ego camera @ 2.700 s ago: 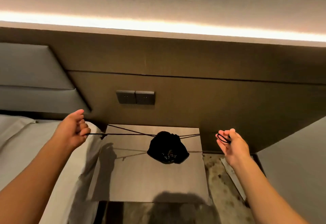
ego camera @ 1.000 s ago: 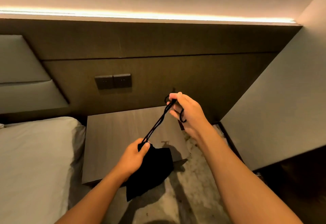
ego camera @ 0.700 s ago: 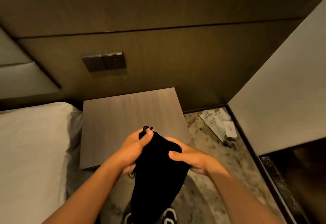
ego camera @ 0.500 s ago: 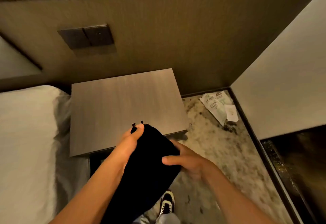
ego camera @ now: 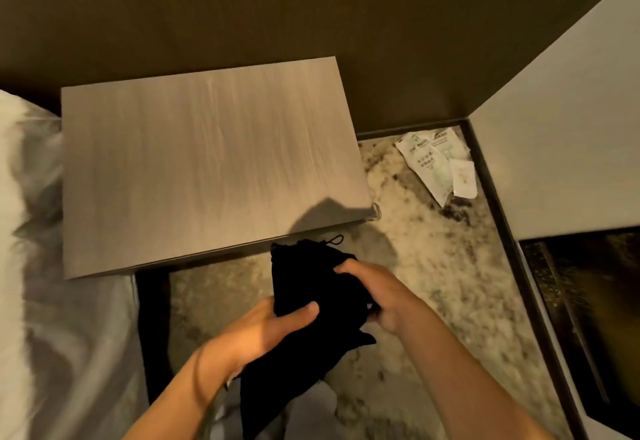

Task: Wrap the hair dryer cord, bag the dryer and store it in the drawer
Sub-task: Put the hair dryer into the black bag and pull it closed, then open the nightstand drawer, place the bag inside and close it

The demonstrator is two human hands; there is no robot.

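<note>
Bag [ego camera: 311, 287], drawn shut a moment ago, is now hanging low before the bench [ego camera: 207, 162]; left hand [ego camera: 266, 330] and right hand [ego camera: 377, 296] are both gripping it closed-fingered. Bagging is looking done; the drawer, unseen, is coming next.

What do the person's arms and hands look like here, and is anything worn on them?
Both forearms are bare up to the frame edge, with no sleeves showing. The left hand and the right hand wear no gloves, and no rings or watch are visible. A faint thin line crosses the left wrist; motion blur hides whether it is a band.
</note>
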